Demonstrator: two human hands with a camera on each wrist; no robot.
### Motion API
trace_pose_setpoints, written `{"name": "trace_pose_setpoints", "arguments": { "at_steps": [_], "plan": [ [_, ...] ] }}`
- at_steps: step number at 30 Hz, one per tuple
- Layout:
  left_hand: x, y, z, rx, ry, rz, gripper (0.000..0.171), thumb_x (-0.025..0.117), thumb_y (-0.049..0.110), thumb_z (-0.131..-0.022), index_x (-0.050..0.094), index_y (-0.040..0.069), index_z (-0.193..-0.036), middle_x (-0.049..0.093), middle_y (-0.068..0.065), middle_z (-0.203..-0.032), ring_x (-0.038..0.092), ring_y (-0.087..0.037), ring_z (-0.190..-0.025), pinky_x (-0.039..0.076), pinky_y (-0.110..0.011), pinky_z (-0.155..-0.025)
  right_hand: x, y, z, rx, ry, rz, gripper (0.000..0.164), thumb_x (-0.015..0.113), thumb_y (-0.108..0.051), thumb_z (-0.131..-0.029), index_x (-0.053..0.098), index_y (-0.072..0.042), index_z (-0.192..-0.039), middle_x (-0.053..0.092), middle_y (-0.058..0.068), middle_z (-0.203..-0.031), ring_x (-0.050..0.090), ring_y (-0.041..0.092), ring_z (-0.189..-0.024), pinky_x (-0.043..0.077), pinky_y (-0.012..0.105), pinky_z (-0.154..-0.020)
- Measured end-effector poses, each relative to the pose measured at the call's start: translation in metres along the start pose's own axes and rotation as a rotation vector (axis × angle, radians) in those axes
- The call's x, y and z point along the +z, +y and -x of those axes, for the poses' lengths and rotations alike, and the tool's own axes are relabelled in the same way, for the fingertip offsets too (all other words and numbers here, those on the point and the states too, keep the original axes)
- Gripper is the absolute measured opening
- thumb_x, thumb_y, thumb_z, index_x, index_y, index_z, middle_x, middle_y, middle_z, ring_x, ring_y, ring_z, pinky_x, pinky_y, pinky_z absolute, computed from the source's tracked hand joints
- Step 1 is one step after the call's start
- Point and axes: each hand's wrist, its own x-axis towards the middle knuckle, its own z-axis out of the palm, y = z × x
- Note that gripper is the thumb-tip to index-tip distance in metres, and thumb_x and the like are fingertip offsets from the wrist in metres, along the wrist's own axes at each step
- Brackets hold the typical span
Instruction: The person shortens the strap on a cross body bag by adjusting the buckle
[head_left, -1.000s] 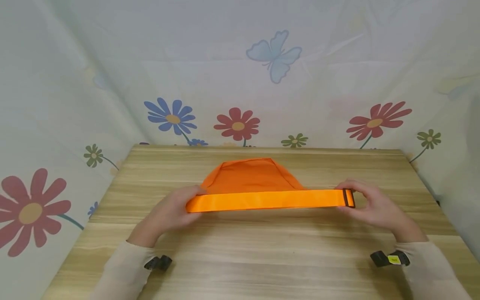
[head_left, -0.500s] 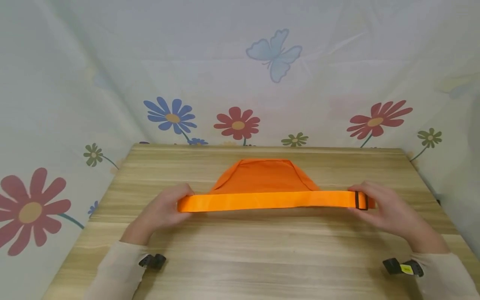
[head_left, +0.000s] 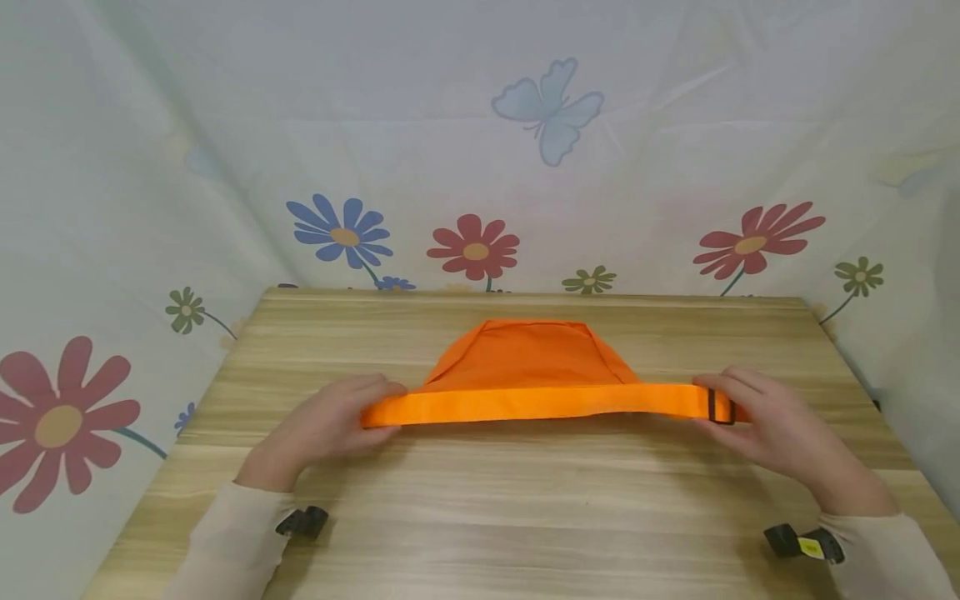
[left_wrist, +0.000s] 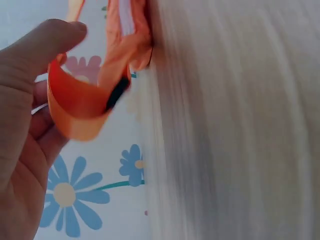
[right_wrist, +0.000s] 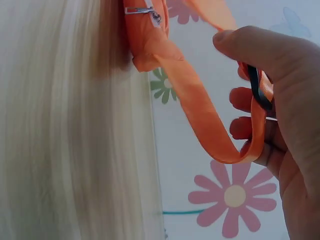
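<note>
An orange waist bag [head_left: 534, 354] lies on the wooden table in the head view, its rounded side toward the wall. Along its near side the orange strap [head_left: 510, 405] runs between both hands. My left hand [head_left: 322, 429] holds the strap's left bend between thumb and fingers. At the right end, my right hand [head_left: 783, 429] pinches the strap by a black slider buckle [right_wrist: 259, 89]. Below those fingers the strap loops back to the bag, whose silver zipper pull [right_wrist: 140, 10] shows in the right wrist view. In the left wrist view a black piece [left_wrist: 118, 93] sits on the strap near the bag.
The wood-grain table [head_left: 525, 517] ends at a white wall cloth [head_left: 420, 125] printed with flowers and a butterfly. More cloth hangs on the left and right. Each wrist wears a small black camera mount [head_left: 302, 522].
Over the first half second the bag shifted right, the right hand moved right, and the left hand moved left. Since then the left fingers have come slightly inward and the strap sags a little.
</note>
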Motion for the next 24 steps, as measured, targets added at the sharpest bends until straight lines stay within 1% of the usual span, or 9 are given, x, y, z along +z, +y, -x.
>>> {"name": "trace_pose_setpoints", "arguments": {
  "at_steps": [5,8,12,14,15,16,18,21,24],
  "plan": [
    [-0.003,-0.011,0.008,0.078,0.128,0.119,0.044,0.096,0.013,-0.081,0.077,0.015,-0.121,0.075,0.006,-0.112,0.066,-0.01,-0.096,0.061,-0.024,-0.09,0.001,0.006,0.006,-0.003,-0.004,-0.019,0.076,0.047,-0.075,-0.1,0.076,-0.009,-0.123,0.075,-0.004,-0.102,0.058,0.008,-0.078,0.051,0.007,-0.077],
    [-0.004,-0.018,0.013,0.115,0.169,0.146,0.047,0.097,0.008,-0.077,0.077,0.014,-0.12,0.077,0.005,-0.112,0.067,-0.012,-0.097,0.056,-0.014,-0.093,0.0,0.008,0.009,0.0,-0.033,-0.044,0.075,0.053,-0.075,-0.097,0.074,-0.01,-0.127,0.077,-0.002,-0.108,0.062,0.009,-0.082,0.05,0.005,-0.083],
    [-0.004,-0.023,0.018,0.13,0.194,0.153,0.051,0.097,0.005,-0.075,0.077,0.013,-0.121,0.078,0.003,-0.113,0.069,-0.014,-0.097,0.048,-0.005,-0.098,-0.002,0.009,0.009,0.017,-0.074,-0.066,0.064,0.082,-0.06,-0.089,0.073,-0.013,-0.131,0.078,-0.002,-0.115,0.065,0.01,-0.088,0.046,0.001,-0.091],
    [-0.004,-0.024,0.02,0.144,0.213,0.149,0.054,0.097,0.003,-0.073,0.077,0.013,-0.122,0.079,0.001,-0.114,0.07,-0.017,-0.098,0.046,-0.004,-0.101,-0.002,0.009,0.01,0.024,-0.084,-0.075,0.062,0.09,-0.051,-0.085,0.073,-0.014,-0.131,0.078,-0.003,-0.116,0.065,0.011,-0.089,0.045,0.0,-0.092],
    [-0.005,-0.024,0.021,0.152,0.223,0.145,0.056,0.097,0.002,-0.072,0.077,0.012,-0.123,0.079,0.001,-0.114,0.071,-0.018,-0.099,0.045,-0.004,-0.102,-0.002,0.009,0.01,0.025,-0.083,-0.075,0.062,0.09,-0.051,-0.085,0.073,-0.013,-0.131,0.078,-0.003,-0.115,0.066,0.011,-0.089,0.045,0.0,-0.093],
    [-0.005,-0.024,0.022,0.157,0.233,0.139,0.058,0.097,0.001,-0.071,0.077,0.013,-0.124,0.079,0.0,-0.115,0.072,-0.019,-0.1,0.045,-0.004,-0.103,-0.001,0.009,0.009,0.024,-0.077,-0.071,0.062,0.086,-0.055,-0.088,0.073,-0.013,-0.131,0.078,-0.003,-0.114,0.067,0.012,-0.089,0.046,0.0,-0.093],
    [-0.007,-0.025,0.023,0.163,0.247,0.12,0.06,0.098,0.0,-0.07,0.077,0.013,-0.125,0.08,0.0,-0.116,0.073,-0.021,-0.102,0.043,-0.004,-0.106,0.0,0.01,0.009,0.023,-0.056,-0.054,0.065,0.072,-0.066,-0.093,0.074,-0.012,-0.128,0.078,-0.003,-0.11,0.068,0.013,-0.087,0.046,0.0,-0.093],
    [-0.009,-0.027,0.023,0.147,0.251,0.081,0.061,0.099,0.002,-0.07,0.077,0.013,-0.125,0.08,0.0,-0.119,0.074,-0.022,-0.105,0.042,-0.003,-0.107,0.002,0.011,0.006,0.01,-0.006,0.001,0.078,0.049,-0.076,-0.098,0.076,-0.007,-0.121,0.077,-0.001,-0.102,0.068,0.016,-0.082,0.05,0.003,-0.087],
    [-0.01,-0.03,0.023,0.118,0.256,0.047,0.058,0.099,0.006,-0.071,0.077,0.012,-0.125,0.08,-0.001,-0.119,0.075,-0.023,-0.107,0.041,-0.002,-0.108,0.005,0.012,0.002,0.004,0.035,0.039,0.082,0.045,-0.079,-0.098,0.077,-0.005,-0.114,0.076,0.001,-0.096,0.067,0.016,-0.078,0.053,0.007,-0.082]
  ]
}}
